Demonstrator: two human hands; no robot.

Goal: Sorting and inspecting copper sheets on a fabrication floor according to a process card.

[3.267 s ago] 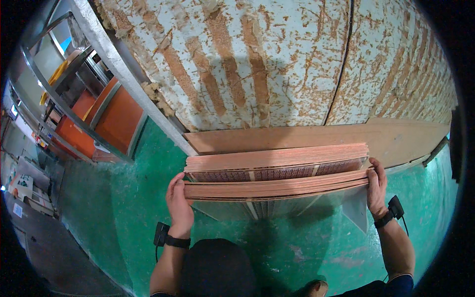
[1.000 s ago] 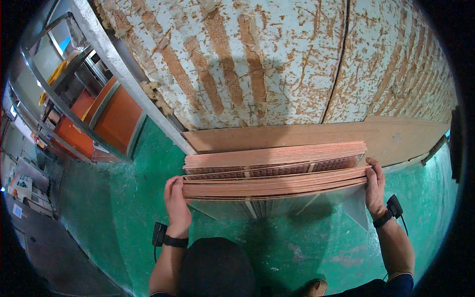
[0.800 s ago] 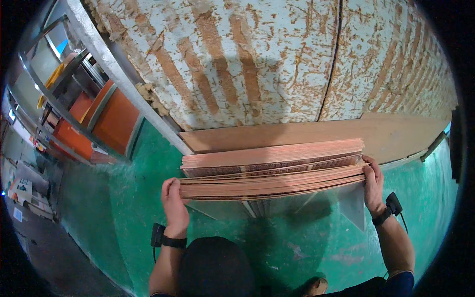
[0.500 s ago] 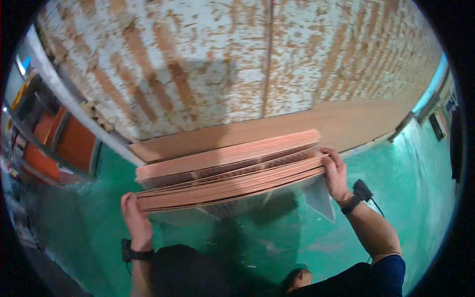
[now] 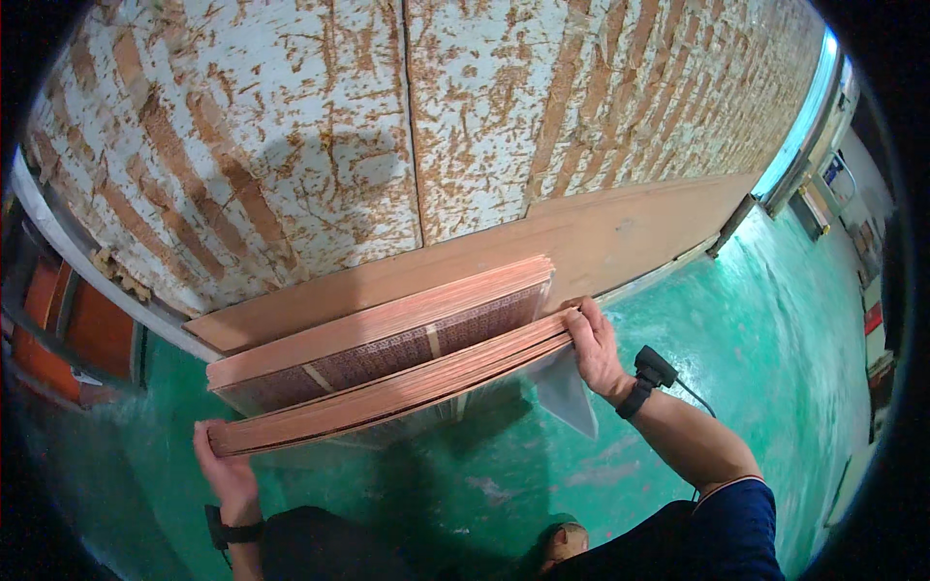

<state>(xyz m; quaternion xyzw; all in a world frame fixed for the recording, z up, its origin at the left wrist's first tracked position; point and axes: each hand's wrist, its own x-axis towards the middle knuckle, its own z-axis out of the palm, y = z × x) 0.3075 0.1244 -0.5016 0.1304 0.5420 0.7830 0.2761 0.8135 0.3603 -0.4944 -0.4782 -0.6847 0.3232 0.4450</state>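
Between my hands a stack of thin boards [image 5: 407, 384] with pinkish-brown edges spans the middle of the view. Its left end is in my left hand [image 5: 229, 474], fingers curled round the corner. At the other end my right hand [image 5: 598, 356] grips the corner, thumb on the near side. A similar stack of boards [image 5: 387, 316] stands just beyond, leaning toward the wall, its near face dark and patterned with pale strips. Clear plastic sheeting [image 5: 569, 395] hangs below the right end of the held stack. The held stack's underside is hidden.
A worn panel wall [image 5: 475, 126] with peeling white surface rises ahead, with a plain brown board [image 5: 639, 237] along its foot. Orange panels in a rack [image 5: 102, 334] stand at the left. The floor [image 5: 678, 484] is green; my foot [image 5: 564, 544] shows below.
The held stack has come away from the far one, and the gap between them is wider, showing more of the patterned face. My view has turned rightward; both hands keep their grip.
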